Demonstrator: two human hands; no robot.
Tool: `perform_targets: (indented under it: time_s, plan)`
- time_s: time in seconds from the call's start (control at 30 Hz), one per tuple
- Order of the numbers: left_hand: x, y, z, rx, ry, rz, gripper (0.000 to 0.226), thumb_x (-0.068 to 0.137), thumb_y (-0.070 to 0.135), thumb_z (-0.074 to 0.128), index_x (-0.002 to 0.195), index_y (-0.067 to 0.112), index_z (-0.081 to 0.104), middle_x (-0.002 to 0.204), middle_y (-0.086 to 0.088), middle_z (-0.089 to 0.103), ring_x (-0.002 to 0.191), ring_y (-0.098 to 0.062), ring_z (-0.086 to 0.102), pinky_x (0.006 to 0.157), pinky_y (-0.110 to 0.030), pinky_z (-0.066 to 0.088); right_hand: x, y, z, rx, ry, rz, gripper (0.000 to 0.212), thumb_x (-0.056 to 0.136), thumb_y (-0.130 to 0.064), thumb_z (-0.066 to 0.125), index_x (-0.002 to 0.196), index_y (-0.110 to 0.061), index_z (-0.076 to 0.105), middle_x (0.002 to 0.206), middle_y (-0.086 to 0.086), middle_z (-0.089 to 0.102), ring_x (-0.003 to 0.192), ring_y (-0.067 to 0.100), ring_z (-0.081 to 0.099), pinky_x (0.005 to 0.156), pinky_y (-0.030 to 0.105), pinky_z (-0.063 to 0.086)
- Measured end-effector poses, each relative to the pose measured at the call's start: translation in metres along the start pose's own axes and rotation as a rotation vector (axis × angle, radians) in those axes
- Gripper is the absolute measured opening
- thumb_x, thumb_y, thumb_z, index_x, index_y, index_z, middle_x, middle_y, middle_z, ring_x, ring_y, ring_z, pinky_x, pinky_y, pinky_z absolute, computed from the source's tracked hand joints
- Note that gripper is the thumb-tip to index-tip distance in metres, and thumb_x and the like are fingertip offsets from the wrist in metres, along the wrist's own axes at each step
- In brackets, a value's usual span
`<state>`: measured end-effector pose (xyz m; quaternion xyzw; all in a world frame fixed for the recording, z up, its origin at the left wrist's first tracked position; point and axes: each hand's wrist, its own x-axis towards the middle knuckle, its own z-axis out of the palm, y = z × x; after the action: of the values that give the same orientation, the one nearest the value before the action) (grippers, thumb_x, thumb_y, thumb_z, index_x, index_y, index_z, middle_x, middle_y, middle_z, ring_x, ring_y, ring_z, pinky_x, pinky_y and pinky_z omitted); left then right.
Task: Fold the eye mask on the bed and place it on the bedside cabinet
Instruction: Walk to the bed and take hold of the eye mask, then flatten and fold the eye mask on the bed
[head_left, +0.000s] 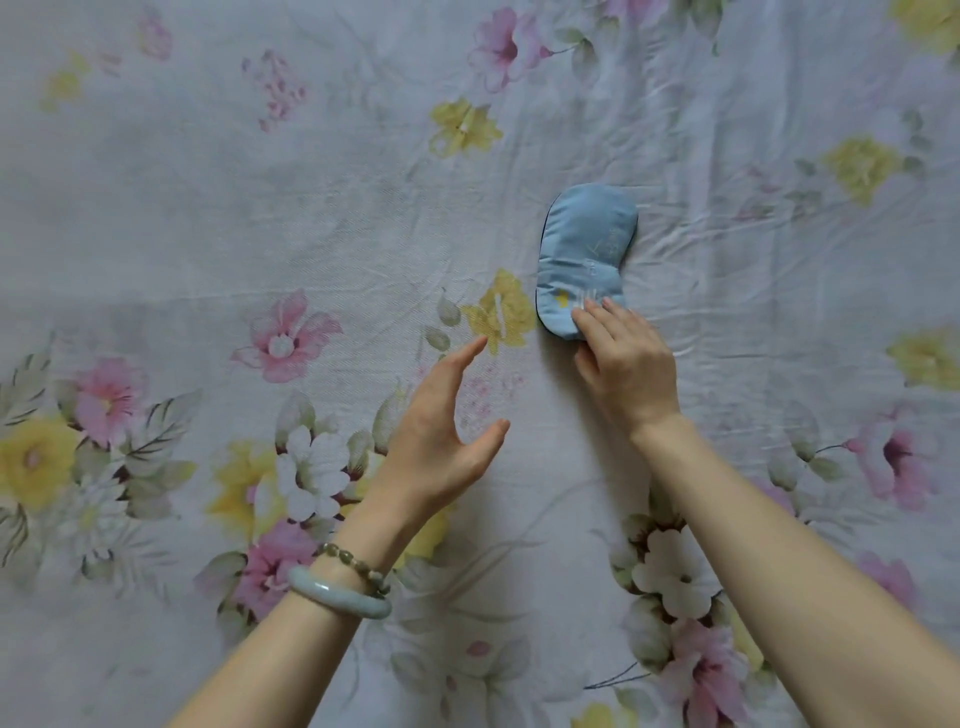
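Observation:
A light blue satin eye mask with a dark edge lies flat and unfolded on the bed, its long axis running away from me. My right hand rests on the mask's near end, fingertips on top and thumb at its near edge. My left hand hovers to the left of the mask, apart from it, fingers spread and holding nothing. The bedside cabinet is out of view.
A pale floral bed sheet with pink, yellow and white flowers fills the whole view, slightly wrinkled around the mask. A jade bangle and a bead bracelet sit on my left wrist.

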<state>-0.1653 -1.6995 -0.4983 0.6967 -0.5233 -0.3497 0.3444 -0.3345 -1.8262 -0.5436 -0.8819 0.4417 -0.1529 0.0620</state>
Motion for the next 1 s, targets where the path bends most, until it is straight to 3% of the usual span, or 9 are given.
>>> perform_targets:
  time_s: [0.13, 0.3, 0.43, 0.53, 0.6, 0.67, 0.77, 0.87, 1.0]
  plan:
    - [-0.002, 0.009, -0.006, -0.007, 0.051, 0.010, 0.066, 0.080, 0.010, 0.067, 0.139, 0.013, 0.038, 0.135, 0.004, 0.046, 0.128, -0.009, 0.043, 0.107, -0.028, 0.035, 0.006, -0.018, -0.030, 0.077, 0.080, -0.036, 0.024, 0.071, 0.000, 0.063, 0.094, 0.000, 0.069, 0.090, 0.016, 0.074, 0.074, 0.032, 0.070, 0.060, 0.037, 0.055]
    - [-0.014, 0.026, -0.029, 0.014, 0.081, 0.030, 0.068, 0.080, 0.010, 0.069, 0.140, 0.014, 0.036, 0.136, 0.005, 0.045, 0.128, -0.007, 0.041, 0.108, -0.024, 0.032, -0.008, -0.063, -0.093, 0.261, 0.077, -0.090, 0.023, 0.078, -0.006, 0.053, 0.094, 0.001, 0.068, 0.083, 0.014, 0.072, 0.069, 0.032, 0.067, 0.055, 0.036, 0.054]
    - [-0.033, 0.040, -0.054, 0.019, -0.003, 0.020, 0.072, 0.072, 0.019, 0.075, 0.135, 0.026, 0.041, 0.131, 0.019, 0.042, 0.120, 0.011, 0.036, 0.101, -0.006, 0.024, -0.029, -0.098, -0.141, 0.509, 0.008, -0.036, 0.018, 0.080, -0.006, 0.058, 0.095, 0.000, 0.066, 0.078, 0.011, 0.069, 0.067, 0.025, 0.063, 0.058, 0.035, 0.051]
    - [-0.054, 0.040, -0.067, -0.034, -0.180, -0.083, 0.038, 0.069, 0.024, 0.070, 0.101, 0.006, 0.063, 0.099, -0.003, 0.067, 0.092, -0.009, 0.057, 0.084, -0.031, 0.043, -0.050, -0.112, -0.160, 0.722, -0.045, 0.149, 0.017, 0.078, -0.007, 0.058, 0.094, -0.007, 0.065, 0.074, -0.001, 0.062, 0.065, 0.008, 0.054, 0.060, 0.017, 0.043]
    - [-0.071, 0.034, -0.071, -0.094, -0.275, -0.153, 0.036, 0.070, 0.024, 0.067, 0.086, -0.008, 0.059, 0.076, -0.024, 0.058, 0.072, -0.018, 0.052, 0.066, -0.036, 0.038, -0.069, -0.113, -0.158, 0.795, -0.071, 0.325, 0.013, 0.080, -0.012, 0.056, 0.091, -0.012, 0.064, 0.069, -0.006, 0.060, 0.063, 0.006, 0.053, 0.057, 0.013, 0.039]
    - [-0.088, 0.024, -0.069, -0.116, -0.294, -0.200, 0.030, 0.071, 0.024, 0.068, 0.078, -0.004, 0.060, 0.067, -0.015, 0.055, 0.065, -0.015, 0.050, 0.062, -0.031, 0.036, -0.093, -0.110, -0.146, 0.856, -0.099, 0.505, 0.011, 0.082, -0.015, 0.056, 0.089, -0.018, 0.063, 0.074, -0.005, 0.064, 0.068, 0.007, 0.057, 0.060, 0.019, 0.043]
    - [-0.105, 0.007, -0.061, -0.090, -0.181, -0.255, 0.017, 0.074, 0.020, 0.076, 0.067, 0.027, 0.062, 0.055, 0.019, 0.058, 0.053, 0.003, 0.051, 0.053, -0.012, 0.037, -0.130, -0.106, -0.118, 0.905, -0.142, 0.721, 0.016, 0.085, -0.015, 0.057, 0.084, -0.030, 0.062, 0.078, -0.003, 0.067, 0.071, 0.011, 0.061, 0.062, 0.024, 0.047]
    - [-0.110, -0.010, -0.047, -0.119, -0.029, -0.321, 0.015, 0.077, 0.013, 0.075, 0.084, 0.025, 0.069, 0.076, 0.014, 0.069, 0.072, -0.002, 0.064, 0.067, -0.016, 0.049, -0.160, -0.100, -0.091, 0.777, -0.193, 0.830, 0.014, 0.084, -0.020, 0.057, 0.079, -0.033, 0.060, 0.064, -0.009, 0.059, 0.060, 0.002, 0.056, 0.057, 0.022, 0.047]
    - [-0.112, -0.032, -0.017, 0.000, 0.032, -0.356, 0.018, 0.081, 0.014, 0.069, 0.099, 0.018, 0.068, 0.089, 0.009, 0.069, 0.086, -0.010, 0.065, 0.070, -0.004, 0.042, -0.183, -0.094, -0.062, 0.668, -0.294, 0.892, 0.012, 0.085, -0.017, 0.055, 0.092, -0.015, 0.064, 0.068, 0.007, 0.061, 0.068, 0.029, 0.061, 0.065, 0.044, 0.051]
